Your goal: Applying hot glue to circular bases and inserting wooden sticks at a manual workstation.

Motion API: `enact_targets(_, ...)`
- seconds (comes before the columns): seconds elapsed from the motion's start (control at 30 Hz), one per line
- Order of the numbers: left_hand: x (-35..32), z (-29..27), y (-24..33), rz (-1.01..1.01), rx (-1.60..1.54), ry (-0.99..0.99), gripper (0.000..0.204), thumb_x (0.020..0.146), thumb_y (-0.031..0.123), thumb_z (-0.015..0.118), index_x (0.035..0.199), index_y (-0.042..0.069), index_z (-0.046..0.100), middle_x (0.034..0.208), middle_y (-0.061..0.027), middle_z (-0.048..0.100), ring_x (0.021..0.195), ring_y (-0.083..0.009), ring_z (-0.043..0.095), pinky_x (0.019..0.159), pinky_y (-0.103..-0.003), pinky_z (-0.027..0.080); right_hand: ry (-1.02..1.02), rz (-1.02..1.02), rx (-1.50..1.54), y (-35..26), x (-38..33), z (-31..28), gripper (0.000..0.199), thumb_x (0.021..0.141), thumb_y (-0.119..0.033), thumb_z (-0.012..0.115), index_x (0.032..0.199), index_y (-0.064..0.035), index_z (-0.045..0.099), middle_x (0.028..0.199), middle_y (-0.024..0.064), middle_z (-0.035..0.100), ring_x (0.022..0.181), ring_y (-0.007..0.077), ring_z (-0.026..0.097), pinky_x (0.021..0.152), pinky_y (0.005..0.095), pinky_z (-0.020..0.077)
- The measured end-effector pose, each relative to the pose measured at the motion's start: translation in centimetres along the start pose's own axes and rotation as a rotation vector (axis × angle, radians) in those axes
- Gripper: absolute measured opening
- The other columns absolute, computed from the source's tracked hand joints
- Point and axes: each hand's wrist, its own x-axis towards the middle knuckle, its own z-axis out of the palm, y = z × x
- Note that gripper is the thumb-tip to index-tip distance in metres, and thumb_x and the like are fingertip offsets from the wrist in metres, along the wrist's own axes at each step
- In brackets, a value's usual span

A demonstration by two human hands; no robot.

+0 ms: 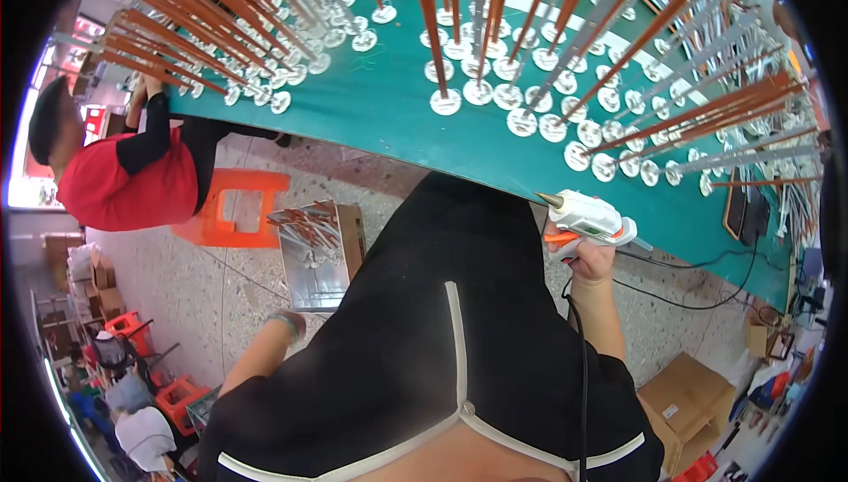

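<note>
My right hand [593, 261] is wrapped round the grip of a white hot glue gun [590, 219] with an orange trigger. Its brass-coloured nozzle points left, at the front edge of the green table [380, 133]. From the gun's lower end a black cord [579, 349] hangs down across my clothes. My left hand [296, 323] is low beside my left leg, near an open box of brown and grey sticks [311, 230]; its fingers are hidden. On the table, many brown and grey sticks [433, 27] stand upright on round white bases [445, 102].
A person in a red top [132, 177] works at the table's left end, by an orange stool [231, 208]. A black device [746, 217] with cables lies at the table's right. On the floor stands a cardboard box [685, 402]. Another person [146, 438] is at lower left.
</note>
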Motion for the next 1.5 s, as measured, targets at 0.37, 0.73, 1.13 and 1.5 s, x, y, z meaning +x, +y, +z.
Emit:
enact_targets(0.37, 40.4, -27.2, 12.6, -0.200, -0.194, 0.789, 0.023, 0.081, 0.012, 0.076, 0.100, 0.003, 0.068, 0.095, -0.0148, 0.066, 0.092, -0.0335, 0.063, 0.084, -0.040, 0.050, -0.224, 0.175, -0.222, 1.4, 4.4, 2.6, 0.056, 0.081, -0.017, 0.072, 0.129, 0.0044, 0.052, 0.101, 0.0192, 0.070, 0.078, 0.0208, 0.069, 0.065, 0.0298, 0.0557)
enact_targets(0.73, 49.7, -25.2, 15.8, -0.207, -0.098, 0.753, 0.029, 0.078, 0.030, 0.082, 0.093, 0.008, 0.071, 0.088, -0.0068, 0.061, 0.089, -0.0275, 0.059, 0.084, -0.042, 0.046, -0.173, 0.195, -0.235, 1.4, 4.4, 2.6, 0.061, 0.082, -0.024, 0.075, 0.130, 0.0071, 0.054, 0.100, 0.0170, 0.071, 0.075, 0.0198, 0.068, 0.065, 0.0306, 0.0548)
enact_targets(1.13, 31.9, -24.3, 7.5, -0.376, -0.174, 0.181, 0.007, 0.078, 0.005, 0.076, 0.084, 0.004, 0.072, 0.084, -0.0102, 0.071, 0.084, -0.0313, 0.069, 0.072, -0.040, 0.054, -0.163, 0.209, -0.251, 1.3, 4.5, 2.3, 0.062, 0.081, -0.025, 0.076, 0.130, 0.0073, 0.054, 0.101, 0.0177, 0.072, 0.079, 0.0224, 0.070, 0.064, 0.0309, 0.0559)
enact_targets(1.5, 39.1, -28.0, 7.7, -0.276, -0.428, 0.865, 0.047, 0.084, 0.014, 0.077, 0.127, 0.001, 0.060, 0.114, -0.0172, 0.063, 0.102, -0.0322, 0.064, 0.090, -0.038, 0.051, -0.130, 0.148, -0.222, 1.6, 4.6, 2.6, 0.057, 0.085, -0.024, 0.073, 0.129, 0.0070, 0.054, 0.100, 0.0197, 0.068, 0.073, 0.0216, 0.065, 0.066, 0.0319, 0.0535)
